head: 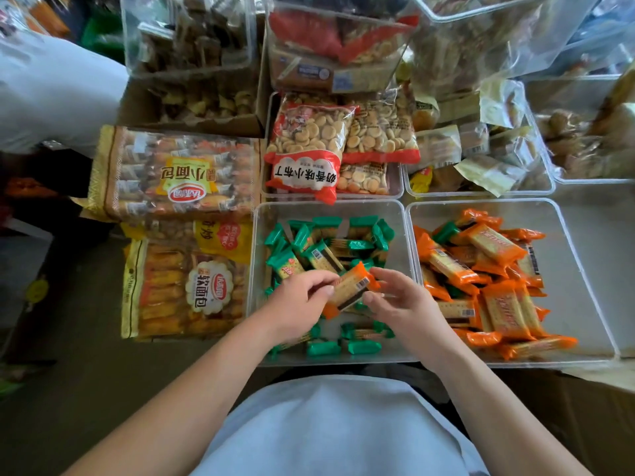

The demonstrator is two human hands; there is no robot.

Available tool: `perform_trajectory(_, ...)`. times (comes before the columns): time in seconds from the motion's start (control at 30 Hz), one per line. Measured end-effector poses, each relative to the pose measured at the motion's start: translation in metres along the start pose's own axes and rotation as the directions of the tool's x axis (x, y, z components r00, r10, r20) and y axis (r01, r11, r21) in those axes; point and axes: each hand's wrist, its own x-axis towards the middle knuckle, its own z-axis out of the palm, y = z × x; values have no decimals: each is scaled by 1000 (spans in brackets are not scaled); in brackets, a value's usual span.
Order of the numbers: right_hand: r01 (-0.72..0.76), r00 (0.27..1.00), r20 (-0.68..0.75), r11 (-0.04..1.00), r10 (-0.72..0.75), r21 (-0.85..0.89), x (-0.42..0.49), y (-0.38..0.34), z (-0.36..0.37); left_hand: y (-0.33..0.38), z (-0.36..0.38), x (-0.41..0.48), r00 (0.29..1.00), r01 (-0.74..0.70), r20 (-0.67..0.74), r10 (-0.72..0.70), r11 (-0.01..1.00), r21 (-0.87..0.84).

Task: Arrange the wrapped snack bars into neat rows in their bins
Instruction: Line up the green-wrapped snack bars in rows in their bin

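Two clear plastic bins stand side by side in front of me. The left bin (256, 269) holds several loose green-wrapped snack bars (318, 250) lying at mixed angles. The right bin (584, 276) holds a jumbled heap of orange-wrapped bars (494, 245), with one green bar (445, 231) among them at the back. Over the left bin, both hands hold one orange-wrapped bar (352, 286). My left hand (302, 300) pinches its left end, and my right hand (400, 300) has thumb and fingers curled around its right end.
Large bags of small breads (171, 173) (185, 286) lie left of the bins. Behind them are bins with round-biscuit bags (309, 146) and yellowish wrapped cakes (481, 156). More clear boxes are stacked at the back. A person's white sleeve (51, 94) is at the far left.
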Motion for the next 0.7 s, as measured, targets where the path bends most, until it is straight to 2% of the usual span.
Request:
perform_trajectory(0.1,16,993,-121,994,-3,104,-5,-11,-4,1,5,0,999,-12,-43,8,996,-89)
perform_trajectory(0.2,76,958,-284,992,-43,106,-18,-9,-24,-4,19,3,989,53,-132,-61,997,-63)
perform_trajectory(0.3,127,880,-464,992,-104,18,-37,-4,-55,0,34,5,995,76,-68,-77,997,-19)
perform_trajectory(0.4,90,811,-570,991,-131,-100,-55,6,-83,9,51,7,996,76,37,-78,996,50)
perform_trajectory(0.5,24,800,-582,977,-145,-210,-57,15,-95,16,60,8,995,63,67,-70,994,92)
perform_trajectory(0.57,31,811,-566,978,-146,-208,-54,17,-94,13,57,5,994,70,77,-80,990,123)
perform_trajectory(0.63,79,804,-550,957,-226,-278,-54,16,-85,3,46,2,992,84,69,-102,970,227)
perform_trajectory(0.7,134,819,-470,906,-329,-401,-52,16,-71,-9,32,-3,984,120,79,-162,916,383)
